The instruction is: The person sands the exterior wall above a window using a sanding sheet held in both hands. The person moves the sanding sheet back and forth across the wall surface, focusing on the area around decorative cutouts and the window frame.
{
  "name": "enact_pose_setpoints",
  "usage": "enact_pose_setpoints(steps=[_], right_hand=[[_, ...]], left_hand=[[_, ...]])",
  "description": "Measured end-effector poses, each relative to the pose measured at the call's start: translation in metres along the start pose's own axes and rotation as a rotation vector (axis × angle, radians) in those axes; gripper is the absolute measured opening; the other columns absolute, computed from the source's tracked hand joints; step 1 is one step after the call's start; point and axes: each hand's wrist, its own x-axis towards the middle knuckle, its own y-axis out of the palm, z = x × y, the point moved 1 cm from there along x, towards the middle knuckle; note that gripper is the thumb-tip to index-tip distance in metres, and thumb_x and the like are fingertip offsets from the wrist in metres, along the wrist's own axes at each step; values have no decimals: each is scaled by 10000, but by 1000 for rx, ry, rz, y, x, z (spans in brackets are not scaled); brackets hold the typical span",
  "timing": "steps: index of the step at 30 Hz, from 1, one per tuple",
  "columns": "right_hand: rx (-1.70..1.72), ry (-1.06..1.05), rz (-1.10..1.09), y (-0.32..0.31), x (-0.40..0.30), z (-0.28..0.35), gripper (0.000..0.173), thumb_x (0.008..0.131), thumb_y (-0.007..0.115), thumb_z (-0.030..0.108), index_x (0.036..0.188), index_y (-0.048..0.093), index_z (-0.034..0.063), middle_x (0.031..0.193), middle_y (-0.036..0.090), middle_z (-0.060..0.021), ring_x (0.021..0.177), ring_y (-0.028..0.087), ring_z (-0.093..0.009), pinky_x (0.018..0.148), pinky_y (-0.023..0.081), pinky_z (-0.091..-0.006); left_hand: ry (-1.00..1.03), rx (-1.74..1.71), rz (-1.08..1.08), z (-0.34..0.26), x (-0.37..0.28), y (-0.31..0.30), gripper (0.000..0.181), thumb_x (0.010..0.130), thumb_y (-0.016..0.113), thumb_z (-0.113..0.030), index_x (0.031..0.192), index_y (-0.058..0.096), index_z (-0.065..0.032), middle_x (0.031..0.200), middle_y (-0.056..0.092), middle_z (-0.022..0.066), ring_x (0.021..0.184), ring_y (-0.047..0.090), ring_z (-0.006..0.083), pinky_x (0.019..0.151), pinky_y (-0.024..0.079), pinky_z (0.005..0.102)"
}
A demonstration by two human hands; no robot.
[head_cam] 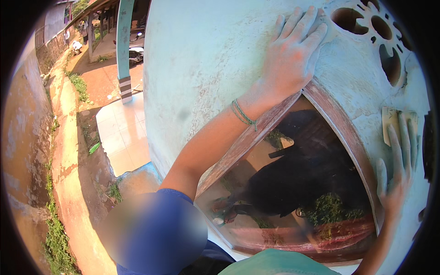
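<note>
My left hand, dusty and with a green cord bracelet at its wrist, lies flat on the pale turquoise plastered wall. Its fingers are spread just above a corner of the wooden window frame; nothing shows in its grasp. At the right, my right hand presses a pale sheet of what looks like sandpaper against the wall beside that frame. The sheet bears print, and whitish dust coats the fingers. Reflections fill the dark window pane between my arms.
Above right, a decorative vent block has cut-out holes, with cracked plaster below. A white tiled porch floor and a turquoise post are at left. Beyond runs a sunlit path, with people far along it and a parked motorcycle.
</note>
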Motion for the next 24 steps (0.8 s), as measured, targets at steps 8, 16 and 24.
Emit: enact_pose_setpoints(steps=[8,16,24], right_hand=[[94,-96,-51,4,54,25,522,991,589,290,1460,575,62,1562,482,-179,1496,374,-389,1233,287,-500],[119,-103,-177,13,100,36,568,923,650,178,1476,554,87,1573,474,-131,1483,386,-364,1237,281,-497],[102,-142,-210,19,138,55,577,896,689,223,1457,583,137,1547,508,-99,1452,423,-351,1215,331,-494]], left_hand=[[86,6,233,-12,-35,-29,458,909,634,-132,1360,626,-52,1598,418,188,1467,377,436,1203,271,602],[-162,130,104,29,-46,-42,468,909,635,-140,1367,621,-40,1616,377,215,1474,361,458,1208,260,606],[-208,151,152,37,-60,-62,438,960,611,-124,1396,622,-76,1638,344,216,1497,314,473,1214,249,601]])
